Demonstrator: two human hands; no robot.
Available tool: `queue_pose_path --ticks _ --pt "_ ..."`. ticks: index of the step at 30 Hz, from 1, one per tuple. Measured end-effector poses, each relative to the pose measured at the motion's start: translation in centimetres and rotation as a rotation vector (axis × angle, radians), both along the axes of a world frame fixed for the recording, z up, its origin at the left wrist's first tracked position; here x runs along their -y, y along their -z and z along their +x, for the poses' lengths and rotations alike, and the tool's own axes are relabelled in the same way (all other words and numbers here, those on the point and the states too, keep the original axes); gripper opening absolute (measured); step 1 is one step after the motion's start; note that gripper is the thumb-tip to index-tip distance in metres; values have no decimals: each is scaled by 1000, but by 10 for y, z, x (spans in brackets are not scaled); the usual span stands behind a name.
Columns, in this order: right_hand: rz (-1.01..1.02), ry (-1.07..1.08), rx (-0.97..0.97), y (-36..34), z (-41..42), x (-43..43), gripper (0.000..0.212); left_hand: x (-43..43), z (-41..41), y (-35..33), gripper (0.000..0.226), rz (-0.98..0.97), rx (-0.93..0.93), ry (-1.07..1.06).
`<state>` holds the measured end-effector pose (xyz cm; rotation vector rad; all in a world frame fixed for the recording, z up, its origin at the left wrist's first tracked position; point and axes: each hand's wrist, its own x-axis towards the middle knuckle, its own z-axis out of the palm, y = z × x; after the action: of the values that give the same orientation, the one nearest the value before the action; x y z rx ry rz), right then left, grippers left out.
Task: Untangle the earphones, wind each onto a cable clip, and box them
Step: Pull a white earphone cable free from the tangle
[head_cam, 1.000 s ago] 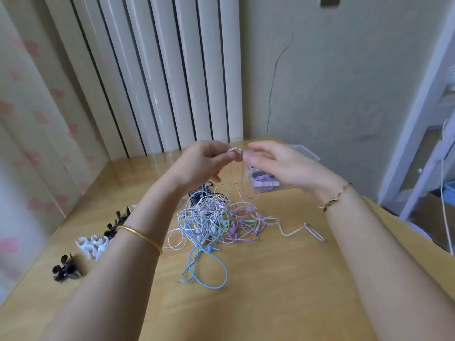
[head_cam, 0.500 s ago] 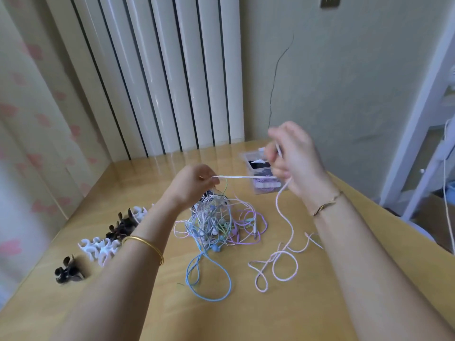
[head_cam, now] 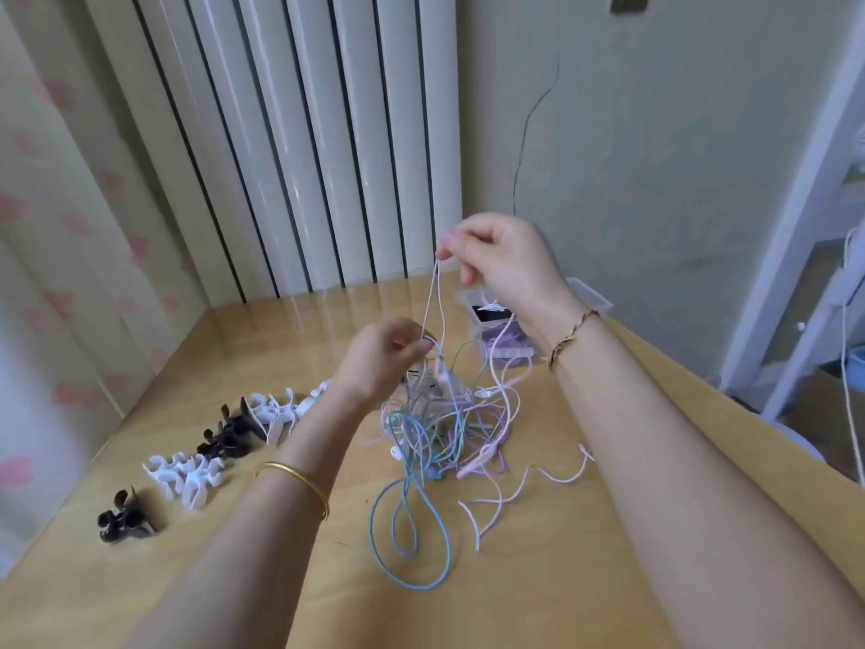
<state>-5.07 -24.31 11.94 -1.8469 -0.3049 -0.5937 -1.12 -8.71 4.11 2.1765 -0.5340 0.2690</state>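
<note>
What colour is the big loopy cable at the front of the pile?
Light blue. The cable shows best in the head view.

Behind the right hand (head_cam: 505,264), at 1 o'clock from the tangle (head_cam: 435,423), the clear box (head_cam: 468,299) is half hidden. Something dark and something purple lie in it, too covered to identify. The pale pink cord (head_cam: 437,292) pinched by the right hand drops to a pinch of the left hand (head_cam: 384,363), and below that its course is lost among blurred coloured strands. At 9 o'clock the row of cable clips (head_cam: 220,442) runs behind the left wrist, its far end hidden. Both forearms are cut by the bottom edge. At 12 o'clock a wall plate (head_cam: 629,1) is cropped by the top edge; at 3 o'clock a shelf unit (head_cam: 795,227) by the right edge.
</note>
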Motion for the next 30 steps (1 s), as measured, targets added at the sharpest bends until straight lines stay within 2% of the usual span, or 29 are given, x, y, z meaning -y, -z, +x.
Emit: queue_pose_path --ticks 4,8,11,14,19,21,23,24,26,30 --pt "227 54 54 3 5 8 25 -11 3 2 14 -296 -234 58" --pt "370 -51 -48 4 1 9 29 -12 0 12 24 -406 -383 -11" --pt "424 -148 -85 0 -4 6 27 -8 1 14 26 -414 -354 -144" --pt "448 -173 -79 -5 -7 5 27 -7 4 13 22 -341 -318 -228" --pt "401 -187 -84 -7 -11 5 27 0 2 4 16 -291 -272 -251" --pt "413 -182 -103 -6 -11 5 27 2 -8 -3 25 -373 -221 -216" --pt "416 -176 -119 -6 -10 6 26 2 -18 -10 31 -471 -219 -66" --pt "415 -178 -125 -5 -10 5 25 1 -22 -13 33 -458 -232 28" --pt "416 -188 -130 -5 -10 3 24 3 -26 -13 32 -337 -259 160" --pt "450 -193 -120 -5 -10 3 25 5 -18 -3 20 -131 -36 86"
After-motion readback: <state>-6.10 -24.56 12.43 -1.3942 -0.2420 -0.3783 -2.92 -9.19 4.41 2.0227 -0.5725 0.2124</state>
